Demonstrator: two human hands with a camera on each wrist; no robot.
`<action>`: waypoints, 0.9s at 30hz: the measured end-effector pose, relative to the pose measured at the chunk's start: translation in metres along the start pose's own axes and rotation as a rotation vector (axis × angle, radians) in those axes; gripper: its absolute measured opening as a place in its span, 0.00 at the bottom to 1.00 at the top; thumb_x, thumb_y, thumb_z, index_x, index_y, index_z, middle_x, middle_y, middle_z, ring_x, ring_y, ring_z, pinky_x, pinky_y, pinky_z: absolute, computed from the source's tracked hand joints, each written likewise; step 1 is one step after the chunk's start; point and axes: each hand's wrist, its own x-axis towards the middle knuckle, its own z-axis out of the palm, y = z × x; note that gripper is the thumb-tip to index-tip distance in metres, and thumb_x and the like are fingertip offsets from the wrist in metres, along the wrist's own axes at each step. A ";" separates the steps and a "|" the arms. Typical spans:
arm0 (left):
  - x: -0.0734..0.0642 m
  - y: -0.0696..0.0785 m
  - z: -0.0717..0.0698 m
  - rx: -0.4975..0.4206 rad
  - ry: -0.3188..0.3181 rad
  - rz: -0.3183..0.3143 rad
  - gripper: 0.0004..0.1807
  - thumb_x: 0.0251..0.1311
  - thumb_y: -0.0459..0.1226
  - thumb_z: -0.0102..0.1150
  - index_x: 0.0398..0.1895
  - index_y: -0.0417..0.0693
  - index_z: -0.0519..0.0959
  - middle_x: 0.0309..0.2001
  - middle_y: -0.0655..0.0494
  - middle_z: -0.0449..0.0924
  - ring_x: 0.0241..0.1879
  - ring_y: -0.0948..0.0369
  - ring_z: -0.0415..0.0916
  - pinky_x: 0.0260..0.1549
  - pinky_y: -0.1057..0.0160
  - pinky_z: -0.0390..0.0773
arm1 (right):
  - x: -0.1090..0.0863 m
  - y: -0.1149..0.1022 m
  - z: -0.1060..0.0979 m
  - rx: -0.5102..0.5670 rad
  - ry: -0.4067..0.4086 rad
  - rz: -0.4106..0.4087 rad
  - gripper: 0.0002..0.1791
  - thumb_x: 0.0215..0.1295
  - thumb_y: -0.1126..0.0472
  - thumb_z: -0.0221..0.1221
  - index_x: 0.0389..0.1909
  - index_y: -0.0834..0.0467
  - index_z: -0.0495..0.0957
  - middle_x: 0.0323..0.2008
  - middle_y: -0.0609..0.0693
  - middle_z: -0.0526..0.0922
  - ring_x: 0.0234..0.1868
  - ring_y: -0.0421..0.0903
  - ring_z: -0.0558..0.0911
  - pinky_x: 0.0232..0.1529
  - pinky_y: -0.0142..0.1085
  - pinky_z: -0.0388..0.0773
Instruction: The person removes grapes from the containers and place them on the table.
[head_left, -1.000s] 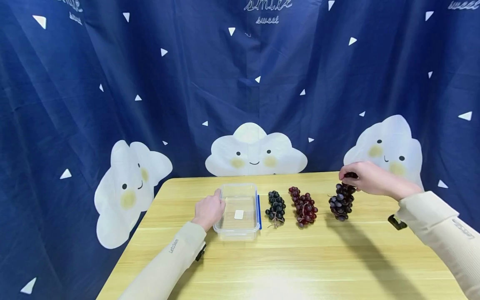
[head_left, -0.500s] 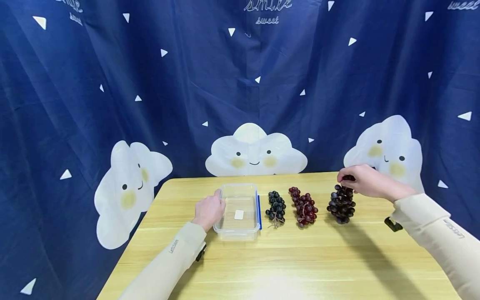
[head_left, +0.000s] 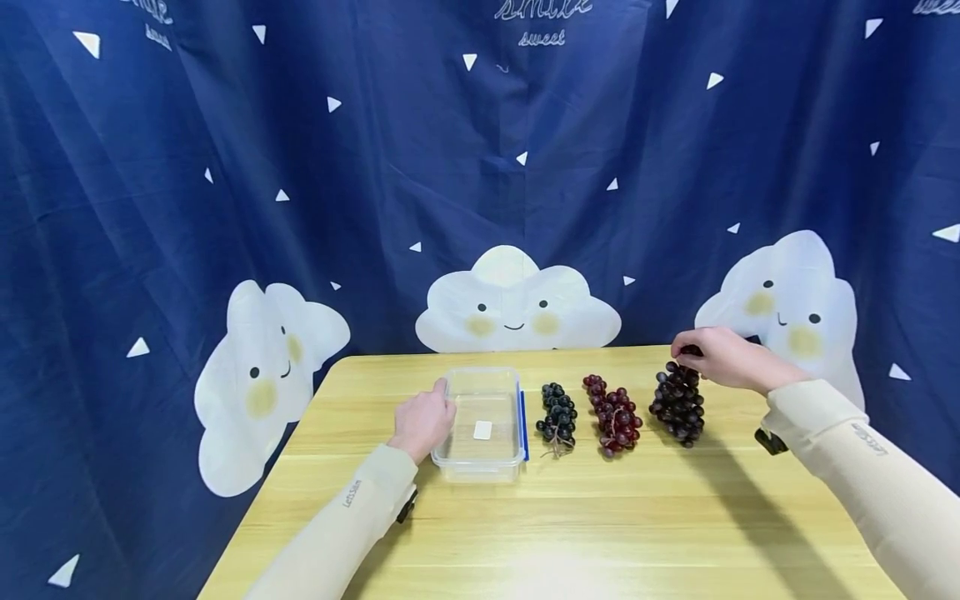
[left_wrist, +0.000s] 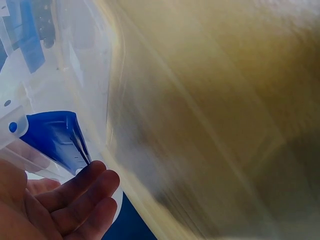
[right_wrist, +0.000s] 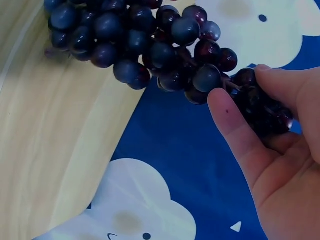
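In the head view, my left hand is at the left side of a clear plastic food container with a blue strip along its right side. The left wrist view shows my curled fingers beside a blue latch, gripping the container's edge; part of the hold is hidden. My right hand pinches the top end of a dark purple grape bunch, which hangs down with its lower end close to the table. In the right wrist view, thumb and fingers close around the grapes at that end.
Between the container and the held bunch lie a black grape bunch with a bare stem and a red grape bunch. The wooden table ends at a dark blue curtain printed with clouds.
My right hand has moved a little to the left, carrying the dark grape bunch lower and nearer the red bunch. The left hand holds its place at the container; the head view shifted slightly.
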 end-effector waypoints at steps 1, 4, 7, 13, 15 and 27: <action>0.000 0.000 0.000 0.002 0.002 0.001 0.27 0.70 0.44 0.46 0.71 0.49 0.68 0.40 0.42 0.86 0.27 0.51 0.80 0.25 0.50 0.76 | 0.002 0.001 0.002 -0.002 0.003 -0.001 0.06 0.64 0.71 0.62 0.35 0.56 0.83 0.30 0.45 0.84 0.23 0.34 0.76 0.29 0.34 0.75; 0.001 -0.001 0.002 0.008 0.002 0.001 0.27 0.70 0.44 0.45 0.71 0.49 0.68 0.40 0.43 0.86 0.26 0.52 0.79 0.24 0.51 0.76 | 0.008 0.005 0.009 -0.005 0.012 -0.001 0.06 0.62 0.71 0.63 0.34 0.56 0.84 0.30 0.45 0.85 0.27 0.38 0.79 0.32 0.39 0.77; 0.001 -0.002 0.003 0.010 -0.002 0.000 0.27 0.71 0.44 0.45 0.72 0.50 0.67 0.38 0.44 0.86 0.25 0.52 0.78 0.24 0.51 0.75 | 0.014 0.010 0.016 -0.008 0.008 0.001 0.05 0.62 0.70 0.63 0.33 0.57 0.84 0.30 0.46 0.86 0.31 0.41 0.81 0.35 0.44 0.78; 0.002 -0.003 0.003 -0.006 0.011 0.004 0.27 0.70 0.44 0.45 0.71 0.50 0.67 0.37 0.44 0.86 0.24 0.54 0.77 0.22 0.52 0.74 | 0.024 0.020 0.025 0.002 -0.017 0.062 0.05 0.64 0.70 0.61 0.36 0.58 0.85 0.33 0.49 0.87 0.34 0.45 0.83 0.38 0.47 0.80; 0.002 -0.002 0.003 -0.005 0.017 0.005 0.27 0.70 0.44 0.45 0.71 0.50 0.68 0.37 0.44 0.86 0.25 0.54 0.78 0.22 0.52 0.75 | 0.027 0.023 0.027 0.003 -0.019 0.077 0.05 0.65 0.69 0.61 0.36 0.58 0.85 0.34 0.50 0.87 0.34 0.45 0.83 0.39 0.47 0.80; 0.001 -0.002 0.002 0.008 0.008 0.008 0.28 0.70 0.44 0.45 0.72 0.49 0.67 0.38 0.44 0.86 0.24 0.55 0.76 0.21 0.54 0.73 | 0.044 0.033 0.047 0.002 -0.059 0.100 0.08 0.63 0.68 0.62 0.43 0.62 0.83 0.43 0.63 0.86 0.39 0.55 0.84 0.41 0.52 0.79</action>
